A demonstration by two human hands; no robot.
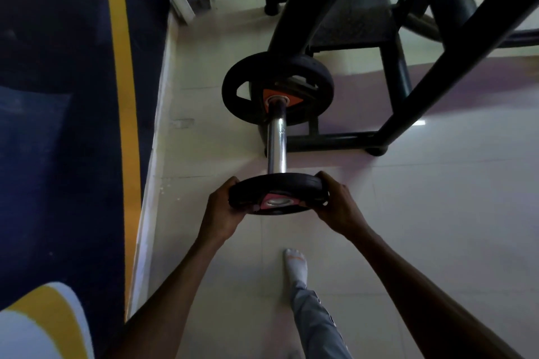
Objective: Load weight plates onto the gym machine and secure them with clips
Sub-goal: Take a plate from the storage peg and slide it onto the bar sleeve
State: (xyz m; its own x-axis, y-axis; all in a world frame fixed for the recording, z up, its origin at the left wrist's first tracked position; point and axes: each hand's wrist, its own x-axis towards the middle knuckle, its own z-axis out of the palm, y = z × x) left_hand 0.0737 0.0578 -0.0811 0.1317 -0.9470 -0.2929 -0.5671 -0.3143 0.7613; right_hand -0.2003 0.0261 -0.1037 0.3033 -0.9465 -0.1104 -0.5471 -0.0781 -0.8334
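Observation:
A small black weight plate [277,188] with a red hub sits at the near end of the machine's chrome sleeve [276,140]. My left hand [223,208] grips its left rim and my right hand [339,202] grips its right rim. Farther up the sleeve, a larger black plate [233,90] with an orange hub rests against the machine arm. No clip is in view.
The black steel machine frame [335,138] stands on the pale tiled floor to the right and behind. A dark blue wall with a yellow stripe [124,81] runs close along the left. My socked foot [296,264] is on the floor below the plate.

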